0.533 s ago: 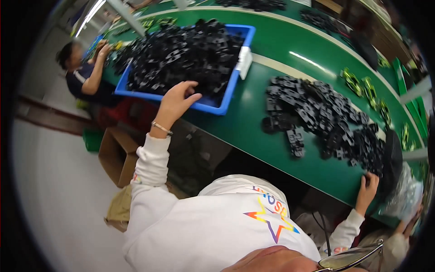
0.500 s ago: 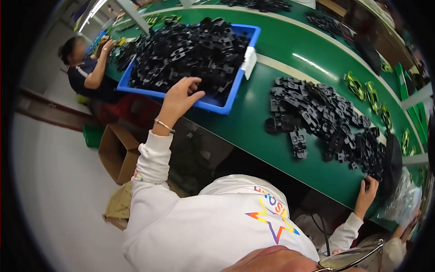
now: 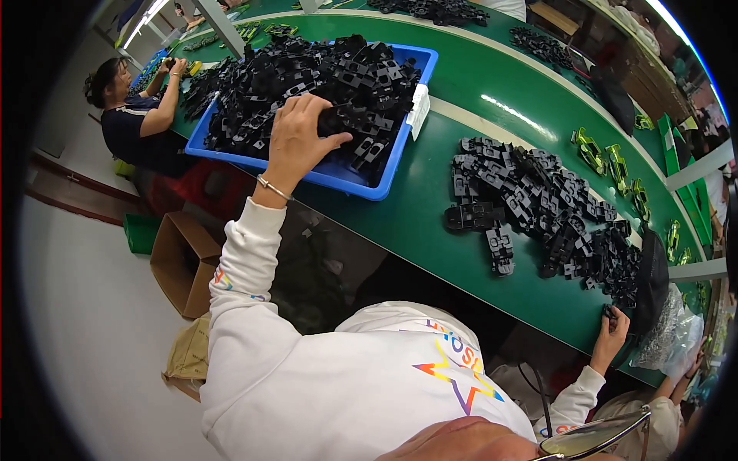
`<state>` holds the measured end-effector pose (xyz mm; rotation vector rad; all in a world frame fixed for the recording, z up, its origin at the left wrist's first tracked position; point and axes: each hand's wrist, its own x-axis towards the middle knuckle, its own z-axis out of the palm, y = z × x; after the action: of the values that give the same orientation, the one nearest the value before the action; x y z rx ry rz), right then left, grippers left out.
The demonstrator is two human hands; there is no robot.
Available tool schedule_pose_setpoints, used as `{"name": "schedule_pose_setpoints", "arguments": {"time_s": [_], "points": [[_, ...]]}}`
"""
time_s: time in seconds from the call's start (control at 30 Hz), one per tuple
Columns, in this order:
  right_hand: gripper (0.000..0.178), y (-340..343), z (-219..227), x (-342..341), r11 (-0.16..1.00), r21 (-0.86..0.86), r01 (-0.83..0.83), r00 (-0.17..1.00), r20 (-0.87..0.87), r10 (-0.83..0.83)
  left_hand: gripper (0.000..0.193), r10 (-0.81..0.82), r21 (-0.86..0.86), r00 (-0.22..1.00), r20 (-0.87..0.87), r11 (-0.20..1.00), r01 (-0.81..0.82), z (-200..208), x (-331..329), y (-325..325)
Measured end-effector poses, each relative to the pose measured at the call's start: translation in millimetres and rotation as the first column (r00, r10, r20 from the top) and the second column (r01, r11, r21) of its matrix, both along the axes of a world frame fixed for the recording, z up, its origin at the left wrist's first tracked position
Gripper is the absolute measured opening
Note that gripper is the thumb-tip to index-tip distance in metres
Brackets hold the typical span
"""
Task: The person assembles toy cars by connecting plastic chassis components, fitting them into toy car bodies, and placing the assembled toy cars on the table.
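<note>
At the near edge of a blue bin (image 3: 375, 189) heaped with black plastic parts (image 3: 269, 92), my left hand (image 3: 298, 138) curls its fingers and thumb around a dark plastic part (image 3: 332, 123). Its outline blends into the heap. My right hand (image 3: 610, 338) is at the table's near edge on the right, pinching a small black plastic piece (image 3: 610, 311) between thumb and fingers. Just beyond that hand, small black pieces (image 3: 619, 265) lie at the end of a spread of larger black moulded parts (image 3: 523, 180).
Yellow-green parts (image 3: 617, 165) lie in a row beyond the spread on the green table (image 3: 415, 230). A dark bag-like object (image 3: 653, 276) and clear plastic bag (image 3: 673, 338) sit right. A co-worker (image 3: 127, 115) works far left. An open carton (image 3: 181, 261) stands on the floor.
My left hand has moved slightly up and left, and its fingers have closed around a part in the bin. The right hand has drawn back a little toward me with a small piece.
</note>
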<state>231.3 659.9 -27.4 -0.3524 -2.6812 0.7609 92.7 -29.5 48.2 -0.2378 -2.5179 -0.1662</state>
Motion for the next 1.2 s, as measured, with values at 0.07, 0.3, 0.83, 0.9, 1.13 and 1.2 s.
{"name": "schedule_pose_setpoints", "arguments": {"time_s": [0.07, 0.3, 0.83, 0.9, 1.13, 1.2], "points": [[0.021, -2, 1, -2, 0.999, 0.032, 0.004, 0.998, -0.056, -0.002, 0.041, -0.037, 0.291, 0.99, -0.133, 0.954, 0.074, 0, 4, 7], [0.022, -36, 32, -11, 0.937, -0.329, 0.117, 0.972, -0.158, -0.176, 0.051, -0.435, 0.953, 0.901, -0.007, 0.269, 0.137, 10, 7, 106], [0.023, -68, 13, -48, 0.982, -0.175, -0.078, 0.938, -0.346, 0.013, 0.035, -0.689, 0.988, 0.724, 0.047, -0.077, -0.137, -37, -5, 255], [0.022, -71, 17, -47, 0.96, -0.273, -0.058, 0.939, -0.342, -0.041, 0.04, -0.692, 0.967, 0.719, 0.068, -0.13, -0.217, -26, -7, 258], [0.022, -54, 10, -48, 0.991, -0.135, -0.009, 0.97, -0.24, -0.024, 0.042, -0.77, 0.829, 0.638, 0.022, -0.342, -0.443, -17, -21, 271], [0.023, -57, 9, -47, 0.984, -0.176, -0.007, 0.967, -0.253, -0.038, 0.037, -0.794, 0.782, 0.608, 0.023, -0.365, -0.506, -24, -24, 270]]}}
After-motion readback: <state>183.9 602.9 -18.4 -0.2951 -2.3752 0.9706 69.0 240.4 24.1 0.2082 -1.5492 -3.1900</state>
